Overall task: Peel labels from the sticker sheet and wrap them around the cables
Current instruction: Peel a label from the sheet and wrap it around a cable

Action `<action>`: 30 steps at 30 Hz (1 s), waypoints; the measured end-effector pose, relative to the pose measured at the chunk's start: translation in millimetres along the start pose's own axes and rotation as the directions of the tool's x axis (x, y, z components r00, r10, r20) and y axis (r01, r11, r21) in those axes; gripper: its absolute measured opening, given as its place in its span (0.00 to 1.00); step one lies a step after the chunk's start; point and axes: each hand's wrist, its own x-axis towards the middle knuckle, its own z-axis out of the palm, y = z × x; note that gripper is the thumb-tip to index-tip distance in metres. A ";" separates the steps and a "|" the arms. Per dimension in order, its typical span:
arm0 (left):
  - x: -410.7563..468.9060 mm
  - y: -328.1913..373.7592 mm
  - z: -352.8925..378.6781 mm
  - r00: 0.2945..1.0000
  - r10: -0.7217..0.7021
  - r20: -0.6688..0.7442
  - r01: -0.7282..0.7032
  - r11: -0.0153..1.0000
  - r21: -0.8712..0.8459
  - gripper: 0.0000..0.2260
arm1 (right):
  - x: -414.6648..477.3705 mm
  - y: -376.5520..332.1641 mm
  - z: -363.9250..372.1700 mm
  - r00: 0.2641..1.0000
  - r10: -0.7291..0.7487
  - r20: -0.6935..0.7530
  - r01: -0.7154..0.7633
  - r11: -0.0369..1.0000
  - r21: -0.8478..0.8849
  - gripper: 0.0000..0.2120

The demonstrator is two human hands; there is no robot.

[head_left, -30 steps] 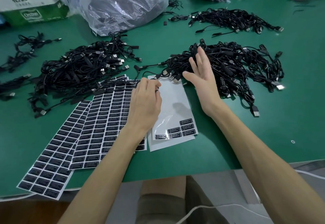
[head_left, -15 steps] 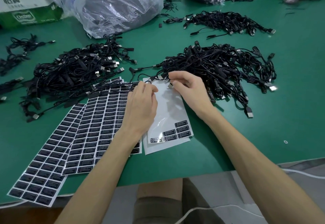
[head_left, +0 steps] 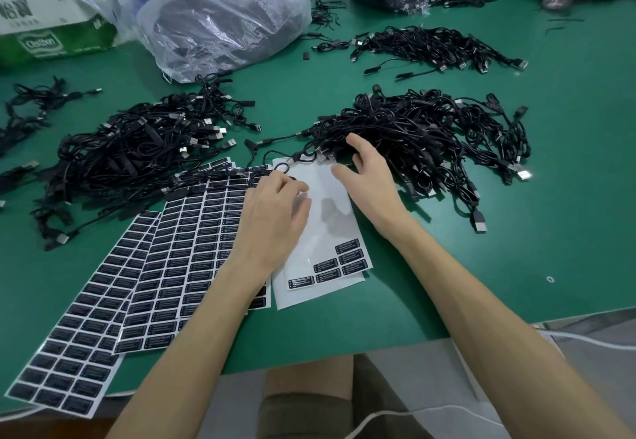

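The right hand (head_left: 370, 180) is spread, fingertips touching the tangled black cable pile (head_left: 430, 139); the left hand (head_left: 275, 211) curls over the glossy white sticker sheet (head_left: 327, 242), its hold hidden. The sheet's few black rectangular labels (head_left: 347, 248) read "LED CONTROLLER", and full sheets (head_left: 192, 242) lie just left.

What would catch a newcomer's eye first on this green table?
Two heaps of tangled black cables dominate the green table: the right heap, where the right hand reaches in, and the left heap. Label sheets fan out front left, beside a nearly stripped sheet.
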 end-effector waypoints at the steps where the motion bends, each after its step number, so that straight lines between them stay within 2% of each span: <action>1: 0.0 -0.4 0.2 1.000 -0.003 -0.002 0.003 1.000 -0.003 0.09 | -0.2 -0.6 -0.6 1.000 0.002 -0.009 -0.002 1.000 -0.007 0.33; 5: 0.1 -2.1 0.7 1.000 0.006 -0.004 -0.006 1.000 -0.006 0.09 | -0.5 -2.1 -3.2 1.000 0.000 -0.030 -0.001 1.000 -0.004 0.30; 8: 0.3 -2.1 -0.6 1.000 0.006 0.000 -0.006 0.999 -0.032 0.08 | -2.6 -3.5 -4.3 0.993 -0.050 -0.110 0.054 0.998 0.031 0.20; 11: 0.3 -0.2 -4.8 1.000 0.018 0.013 -0.017 1.000 -0.018 0.09 | -4.4 -3.2 -6.0 0.981 -0.112 -0.160 0.107 0.993 -0.042 0.14; 17: 8.4 8.6 -12.7 0.995 0.073 0.072 -0.085 0.979 0.183 0.15 | -5.6 -5.1 -2.3 0.991 -0.134 0.007 0.134 0.990 -0.032 0.14; 20: 10.8 13.1 -18.6 0.987 0.119 0.112 -0.147 0.948 0.284 0.12 | -6.3 -3.6 -2.4 0.990 -0.132 0.044 0.133 0.991 -0.029 0.14; 21: 11.7 13.8 -20.7 0.992 0.092 0.089 -0.110 0.968 0.227 0.13 | -6.6 -3.3 -2.3 0.989 -0.132 0.064 0.135 0.989 -0.052 0.14; 23: 16.4 12.1 -26.4 0.990 -0.109 0.091 0.113 0.993 -0.035 0.21 | -6.7 -2.6 -1.4 0.984 -0.146 0.105 0.158 0.981 -0.116 0.14; 24: 19.7 7.8 -29.1 0.963 -0.232 0.133 0.258 0.937 -0.235 0.23 | -6.6 -2.3 -0.8 0.982 -0.150 0.116 0.165 0.977 -0.135 0.14; 25: 22.8 2.7 -32.2 0.919 -0.343 0.192 0.393 0.805 -0.444 0.23 | -6.8 -2.3 -0.6 0.981 -0.151 0.120 0.167 0.976 -0.143 0.14; 26: 25.5 -2.8 -36.2 0.863 -0.437 0.253 0.493 0.622 -0.609 0.23 | -6.4 -2.5 -0.4 0.981 -0.151 0.120 0.168 0.975 -0.148 0.14; 27: 26.5 -9.0 -40.5 0.808 -0.511 0.293 0.541 0.446 -0.713 0.22 | -6.3 -2.5 -0.3 0.981 -0.154 0.120 0.172 0.973 -0.154 0.14; 28: 26.5 -16.1 -44.6 0.770 -0.568 0.290 0.546 0.353 -0.759 0.21 | -6.6 -2.3 -0.1 0.979 -0.161 0.123 0.180 0.970 -0.161 0.14; 29: 25.9 -23.4 -47.6 0.756 -0.606 0.249 0.536 0.353 -0.767 0.18 | -7.0 -2.1 0.2 0.977 -0.170 0.128 0.190 0.967 -0.167 0.14; 30: 24.7 -29.7 -50.0 0.759 -0.624 0.184 0.520 0.412 -0.748 0.15 | -7.6 -2.2 0.8 0.975 -0.176 0.135 0.198 0.965 -0.171 0.15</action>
